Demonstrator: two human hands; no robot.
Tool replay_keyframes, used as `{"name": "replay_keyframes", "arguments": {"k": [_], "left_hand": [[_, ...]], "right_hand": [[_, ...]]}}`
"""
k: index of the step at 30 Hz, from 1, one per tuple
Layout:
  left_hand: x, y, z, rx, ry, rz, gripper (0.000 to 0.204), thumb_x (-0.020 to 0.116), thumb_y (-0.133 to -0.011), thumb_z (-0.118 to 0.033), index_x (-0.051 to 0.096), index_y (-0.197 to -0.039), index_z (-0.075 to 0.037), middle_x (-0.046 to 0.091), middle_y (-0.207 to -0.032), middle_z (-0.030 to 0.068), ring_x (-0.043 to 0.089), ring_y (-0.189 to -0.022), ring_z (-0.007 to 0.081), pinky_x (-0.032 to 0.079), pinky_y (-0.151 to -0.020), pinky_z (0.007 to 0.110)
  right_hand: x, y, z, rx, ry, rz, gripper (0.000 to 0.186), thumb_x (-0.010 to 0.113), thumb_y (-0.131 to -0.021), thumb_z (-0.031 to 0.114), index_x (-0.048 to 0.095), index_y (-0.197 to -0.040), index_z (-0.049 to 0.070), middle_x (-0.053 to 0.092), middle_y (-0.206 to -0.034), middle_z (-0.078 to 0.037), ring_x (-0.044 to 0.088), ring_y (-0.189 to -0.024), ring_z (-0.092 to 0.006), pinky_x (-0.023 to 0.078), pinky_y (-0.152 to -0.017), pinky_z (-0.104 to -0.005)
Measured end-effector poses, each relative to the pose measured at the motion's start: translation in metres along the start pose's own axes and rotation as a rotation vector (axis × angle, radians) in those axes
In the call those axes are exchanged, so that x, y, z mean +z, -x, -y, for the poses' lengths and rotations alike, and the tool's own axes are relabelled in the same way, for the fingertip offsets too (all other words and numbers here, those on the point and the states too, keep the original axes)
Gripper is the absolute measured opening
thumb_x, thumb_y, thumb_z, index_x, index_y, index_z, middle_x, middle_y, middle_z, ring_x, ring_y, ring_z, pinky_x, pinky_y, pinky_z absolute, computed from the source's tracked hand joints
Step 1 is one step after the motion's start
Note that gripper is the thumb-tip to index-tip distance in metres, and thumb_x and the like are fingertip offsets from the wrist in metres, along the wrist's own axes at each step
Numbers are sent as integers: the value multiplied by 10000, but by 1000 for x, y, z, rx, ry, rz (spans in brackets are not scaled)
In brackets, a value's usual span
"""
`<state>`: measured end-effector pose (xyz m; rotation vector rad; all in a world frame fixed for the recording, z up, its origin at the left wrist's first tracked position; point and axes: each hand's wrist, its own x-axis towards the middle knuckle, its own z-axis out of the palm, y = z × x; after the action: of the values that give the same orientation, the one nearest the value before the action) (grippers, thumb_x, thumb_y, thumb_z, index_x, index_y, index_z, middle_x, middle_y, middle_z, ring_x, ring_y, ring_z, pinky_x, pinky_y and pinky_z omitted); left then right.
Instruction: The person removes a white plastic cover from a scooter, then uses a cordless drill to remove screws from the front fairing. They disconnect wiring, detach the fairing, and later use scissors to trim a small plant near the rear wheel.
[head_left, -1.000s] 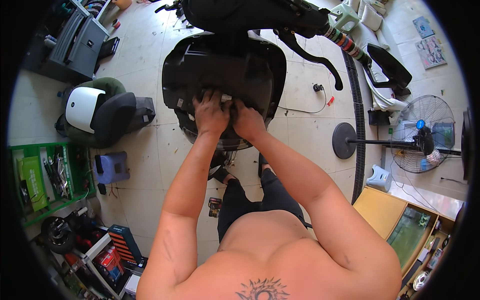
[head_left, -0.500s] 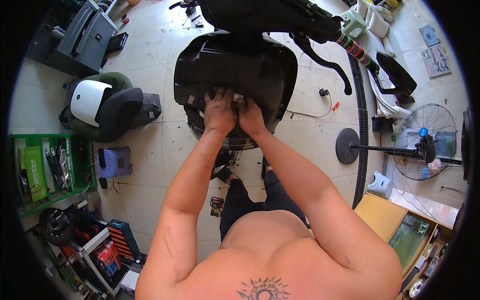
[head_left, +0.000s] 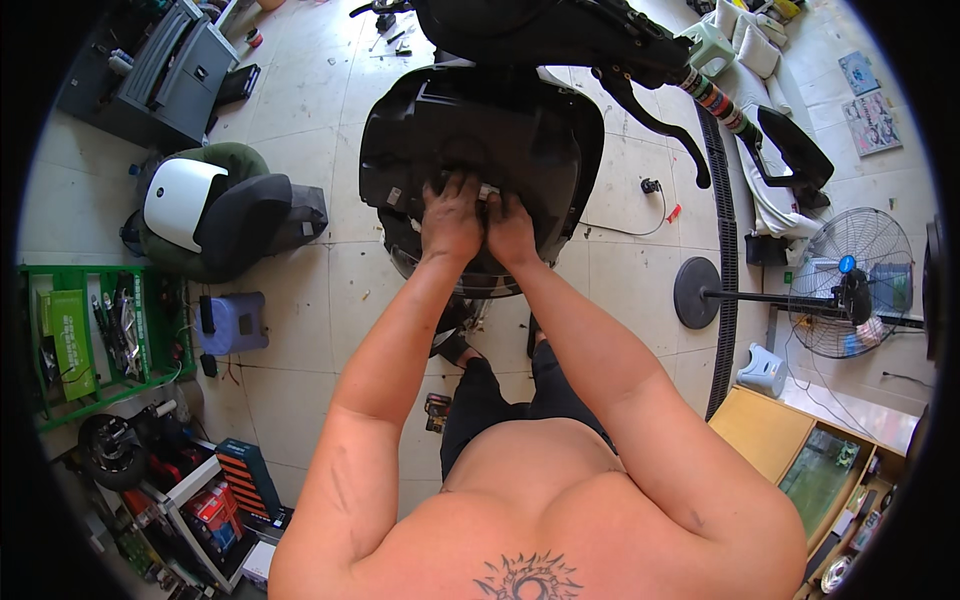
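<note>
In front of me is a large glossy black plastic body panel [head_left: 420,130] of a scooter, curved at its sides, below the dark handlebar [head_left: 560,35]. Both my hands reach onto its near middle part. My left hand [head_left: 453,222] has its fingers pointing forward and bent down into the dark recess, the tips lost in shadow. Close beside it, my right hand [head_left: 512,232] has curled fingers, next to a small pale piece [head_left: 488,191]. Both hands look closed, but what lies under the fingertips is hidden. A small white label [head_left: 394,196] shows at the panel's left.
A scooter seat with a white cover [head_left: 185,205] lies on the floor at left, near a purple stool [head_left: 235,322] and a green rack [head_left: 95,350]. At right stand a floor fan [head_left: 850,285] and a wooden cabinet [head_left: 762,430]. A brake lever [head_left: 655,125] juts out ahead.
The panel, the handlebar and both my hands sit slightly farther right in the picture; the whole view has shifted a little too. The hands keep nearly the same pose on the panel.
</note>
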<state>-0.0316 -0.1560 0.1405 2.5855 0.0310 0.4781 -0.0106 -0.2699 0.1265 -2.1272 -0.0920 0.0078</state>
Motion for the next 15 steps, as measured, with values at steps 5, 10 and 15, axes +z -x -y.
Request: {"name": "replay_keyframes", "arguments": {"k": [5, 10, 15], "left_hand": [[-1, 2, 1, 2, -12, 7, 412, 543, -852, -138, 523, -1261, -92, 526, -1291, 139, 489, -1180, 348, 274, -1075, 507], [0, 2, 3, 14, 25, -13, 394, 536, -882, -167, 528, -1272, -114, 544, -1272, 138, 506, -1169, 345, 278, -1060, 517], [2, 3, 3, 21, 18, -38, 392, 542, -881, -165, 531, -1269, -110, 551, -1269, 135, 513, -1167, 331, 284, -1060, 501]], "right_hand": [[1, 2, 2, 25, 15, 10, 341, 456, -966, 325, 560, -1000, 2, 610, -955, -310, 564, -913, -510, 441, -780, -569], [0, 2, 3, 20, 6, 7, 331, 447, -970, 324, 554, -1001, 11, 606, -959, -305, 560, -909, -510, 433, -763, -572], [-1, 3, 0, -7, -33, -11, 311, 445, -970, 302, 547, -1004, 11, 604, -944, -309, 559, -901, -511, 432, -746, -571]]}}
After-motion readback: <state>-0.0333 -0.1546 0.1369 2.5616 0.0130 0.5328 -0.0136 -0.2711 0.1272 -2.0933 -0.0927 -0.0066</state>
